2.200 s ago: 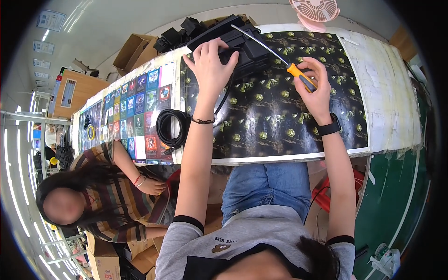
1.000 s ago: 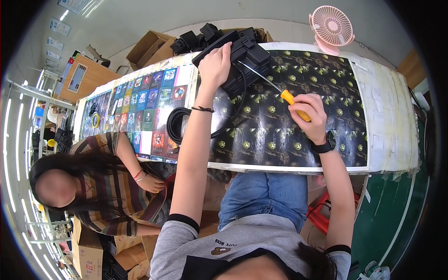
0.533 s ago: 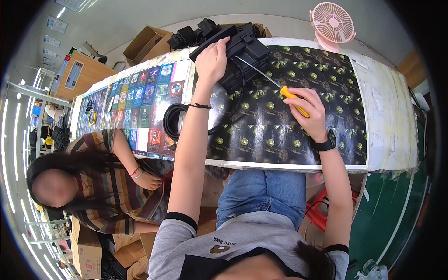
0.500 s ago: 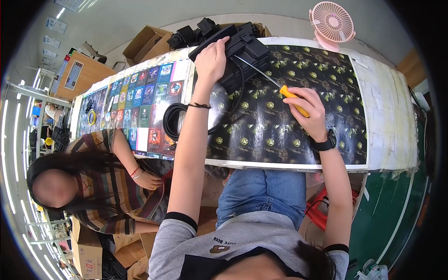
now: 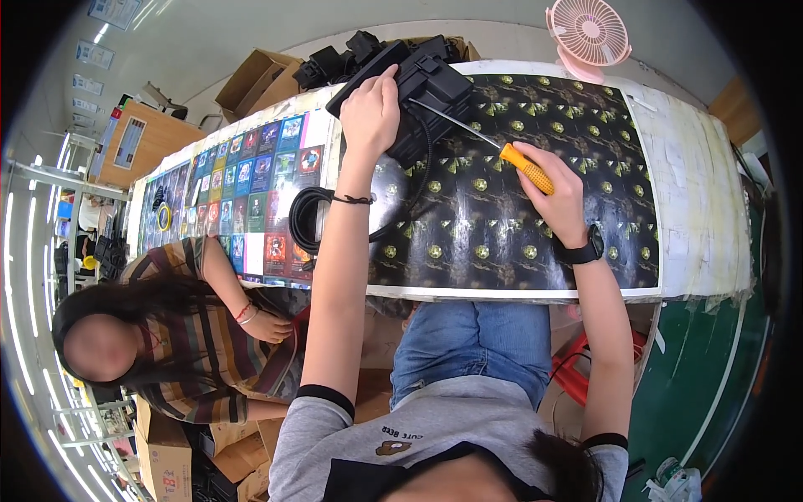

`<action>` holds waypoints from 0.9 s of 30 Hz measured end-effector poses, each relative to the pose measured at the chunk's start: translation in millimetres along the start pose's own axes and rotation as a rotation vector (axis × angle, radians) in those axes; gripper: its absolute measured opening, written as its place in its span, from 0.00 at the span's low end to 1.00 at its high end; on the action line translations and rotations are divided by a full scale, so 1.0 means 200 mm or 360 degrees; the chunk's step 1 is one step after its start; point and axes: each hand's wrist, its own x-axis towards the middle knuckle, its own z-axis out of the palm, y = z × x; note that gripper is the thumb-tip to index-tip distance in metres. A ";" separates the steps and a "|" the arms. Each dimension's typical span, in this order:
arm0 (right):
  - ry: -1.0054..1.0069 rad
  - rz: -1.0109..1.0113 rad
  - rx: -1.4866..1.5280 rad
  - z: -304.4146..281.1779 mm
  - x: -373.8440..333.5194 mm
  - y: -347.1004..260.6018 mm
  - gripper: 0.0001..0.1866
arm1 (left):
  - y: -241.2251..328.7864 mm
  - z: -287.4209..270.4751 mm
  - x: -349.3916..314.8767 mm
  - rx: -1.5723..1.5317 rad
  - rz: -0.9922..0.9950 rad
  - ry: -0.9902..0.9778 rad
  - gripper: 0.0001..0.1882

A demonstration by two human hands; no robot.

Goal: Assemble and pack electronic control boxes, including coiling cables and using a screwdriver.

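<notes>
A person's two bare hands work at the far edge of a pale, taped tabletop (image 5: 703,188). The right hand (image 5: 554,186) is closed around the yellow-and-dark textured handle of a long metal-shafted screwdriver (image 5: 514,156). The screwdriver's long axis runs diagonally: its handle end points toward the near right corner, its tip toward the far left, meeting a boxy black plastic device (image 5: 437,82). Whether the tip sits in a screw is too small to tell.

The device lies tilted at the middle of the far edge, its long axis slanting from near left to far right, roughly crosswise to the shaft. The left hand (image 5: 370,115) lies over its flat panel, fingers partly curled; whether it grips or only steadies cannot be told.

A black cable (image 5: 299,222) loops toward the near edge, coiled beside the left forearm. A glossy dark patterned sheet (image 5: 468,251) covers the middle.
</notes>
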 end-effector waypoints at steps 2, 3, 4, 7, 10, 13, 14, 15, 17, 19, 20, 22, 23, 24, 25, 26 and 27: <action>-0.0015 -0.0043 -0.0045 0.00 -0.01 0.01 0.23 | 0.00 0.00 -0.01 0.0014 -0.0003 0.0017 0.23; -0.0033 -0.0090 -0.0090 0.00 -0.01 0.02 0.23 | 0.00 0.00 -0.01 0.0026 -0.0002 0.0033 0.23; -0.0032 -0.0088 -0.0089 0.00 -0.01 0.01 0.23 | 0.00 0.00 -0.02 0.0037 0.0000 0.0049 0.23; -0.0065 -0.0042 -0.0023 0.00 -0.01 0.00 0.23 | 0.02 -0.01 -0.04 0.0021 -0.0055 0.0086 0.23; -0.0077 -0.0082 -0.0066 0.00 -0.01 0.03 0.23 | 0.02 -0.02 -0.05 0.0011 -0.0058 0.0100 0.23; -0.0048 -0.0201 -0.0222 -0.01 -0.02 0.05 0.23 | 0.02 -0.01 -0.05 0.0024 -0.0053 0.0115 0.23; -0.0046 -0.0210 -0.0233 -0.01 -0.01 0.05 0.23 | 0.02 -0.01 -0.05 0.0023 -0.0052 0.0113 0.23; -0.0044 -0.0219 -0.0242 -0.02 -0.01 0.05 0.23 | 0.02 -0.01 -0.05 0.0045 -0.0056 0.0104 0.23; -0.0061 -0.0232 -0.0260 -0.03 0.00 0.03 0.23 | 0.02 -0.01 -0.05 0.0066 -0.0060 0.0093 0.23; -0.0078 -0.0246 -0.0287 -0.04 0.01 0.02 0.22 | 0.03 0.00 -0.04 0.0094 -0.0034 0.0107 0.23; -0.0069 -0.0247 -0.0295 -0.04 0.01 0.02 0.22 | 0.03 0.00 -0.04 0.0090 -0.0034 0.0106 0.23; -0.0057 -0.0249 -0.0304 -0.04 0.00 0.03 0.22 | 0.04 0.00 -0.04 0.0107 -0.0008 0.0128 0.23; -0.0031 -0.0220 -0.0266 -0.03 0.00 0.03 0.22 | 0.05 0.00 -0.05 0.0105 -0.0007 0.0129 0.23; -0.0005 -0.0191 -0.0228 -0.03 -0.01 0.04 0.22 | 0.05 0.00 -0.05 0.0114 -0.0024 0.0117 0.22; -0.0003 -0.0191 -0.0230 -0.03 -0.01 0.04 0.22 | 0.06 0.00 -0.05 0.0123 -0.0041 0.0105 0.22; 0.0005 -0.0159 -0.0207 -0.02 -0.01 0.04 0.22 | 0.05 0.00 -0.05 0.0121 -0.0039 0.0106 0.22; 0.0013 -0.0126 -0.0184 -0.02 -0.01 0.04 0.22 | 0.05 0.00 -0.05 0.0107 -0.0026 0.0133 0.22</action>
